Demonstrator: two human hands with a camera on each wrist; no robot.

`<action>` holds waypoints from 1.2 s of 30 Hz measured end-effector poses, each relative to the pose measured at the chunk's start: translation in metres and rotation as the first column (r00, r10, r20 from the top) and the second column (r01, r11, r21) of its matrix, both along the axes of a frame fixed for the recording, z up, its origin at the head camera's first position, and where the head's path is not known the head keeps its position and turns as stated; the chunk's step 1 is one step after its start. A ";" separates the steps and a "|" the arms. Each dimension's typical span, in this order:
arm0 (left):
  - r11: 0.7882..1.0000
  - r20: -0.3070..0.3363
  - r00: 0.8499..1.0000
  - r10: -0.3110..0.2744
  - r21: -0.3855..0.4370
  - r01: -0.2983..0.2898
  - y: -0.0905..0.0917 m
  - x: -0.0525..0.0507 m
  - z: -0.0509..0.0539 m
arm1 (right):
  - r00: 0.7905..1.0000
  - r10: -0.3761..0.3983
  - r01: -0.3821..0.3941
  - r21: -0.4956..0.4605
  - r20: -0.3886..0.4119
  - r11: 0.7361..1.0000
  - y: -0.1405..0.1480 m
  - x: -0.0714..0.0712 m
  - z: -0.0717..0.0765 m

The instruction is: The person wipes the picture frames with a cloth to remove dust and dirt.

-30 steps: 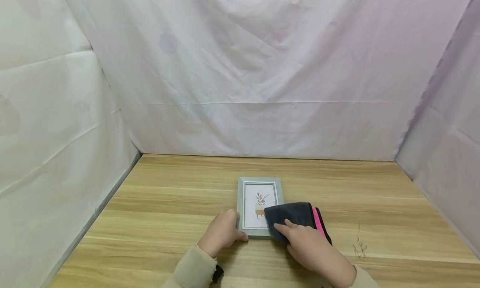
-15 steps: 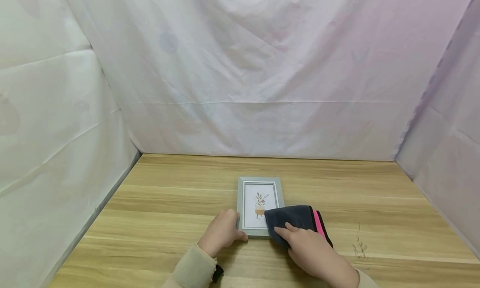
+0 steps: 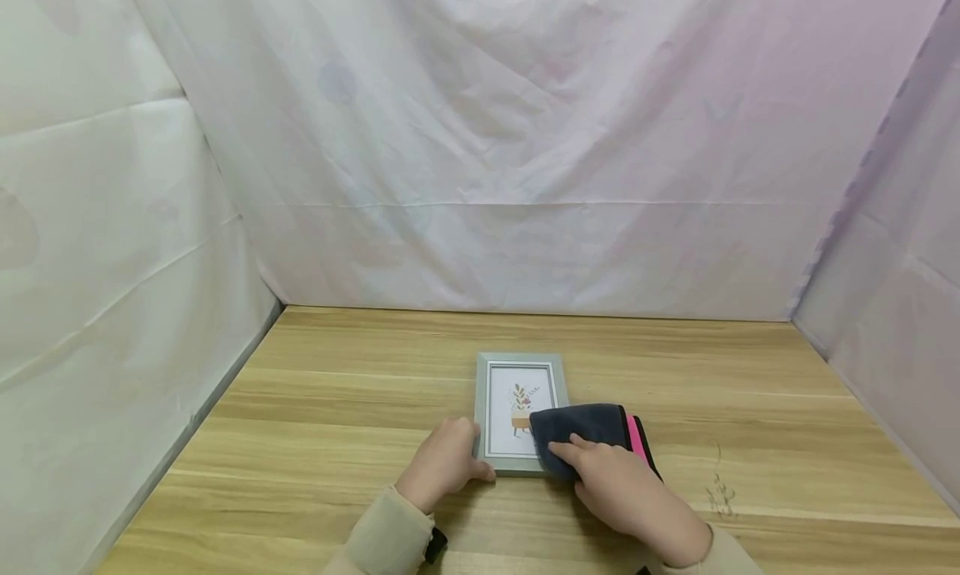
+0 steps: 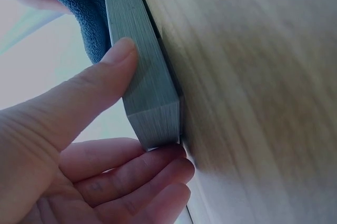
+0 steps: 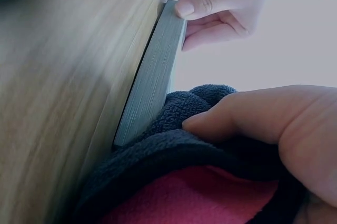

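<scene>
Left hand (image 3: 442, 461) grips frame (image 3: 504, 408) at 7 o'clock; right hand (image 3: 617, 485) grasps cloth (image 3: 583, 423) at 4 o'clock. Apparent step: wiping; next stroke likely requires even pressure.

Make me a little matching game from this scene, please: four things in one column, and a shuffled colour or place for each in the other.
Column one:
1. left hand
2. right hand
3. framed picture
4. cloth

Column two:
A. dark, with a pink part and black edging
B. at the near left corner of the grey frame
C. lying flat on the wooden table, a plant drawing in its middle
D. on top of the dark fabric

Pairs: 1-B, 2-D, 3-C, 4-A
</scene>
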State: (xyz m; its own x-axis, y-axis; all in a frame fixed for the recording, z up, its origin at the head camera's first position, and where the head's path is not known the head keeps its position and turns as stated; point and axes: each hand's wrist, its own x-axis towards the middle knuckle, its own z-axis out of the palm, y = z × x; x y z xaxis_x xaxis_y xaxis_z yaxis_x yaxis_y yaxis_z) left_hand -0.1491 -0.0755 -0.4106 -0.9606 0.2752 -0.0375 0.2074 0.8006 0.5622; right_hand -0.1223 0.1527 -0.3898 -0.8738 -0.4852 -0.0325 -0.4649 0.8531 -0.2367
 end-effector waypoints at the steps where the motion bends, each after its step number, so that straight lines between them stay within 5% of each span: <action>1: 1.000 0.000 1.000 0.000 0.000 0.000 0.000 0.000 0.000 | 1.000 -0.003 0.003 -0.002 -0.003 1.000 0.000 -0.001 0.000; 36: 1.000 0.015 1.000 0.002 -0.003 -0.002 -0.002 0.000 0.000 | 0.997 -0.071 0.070 0.030 0.019 0.997 -0.007 -0.031 -0.001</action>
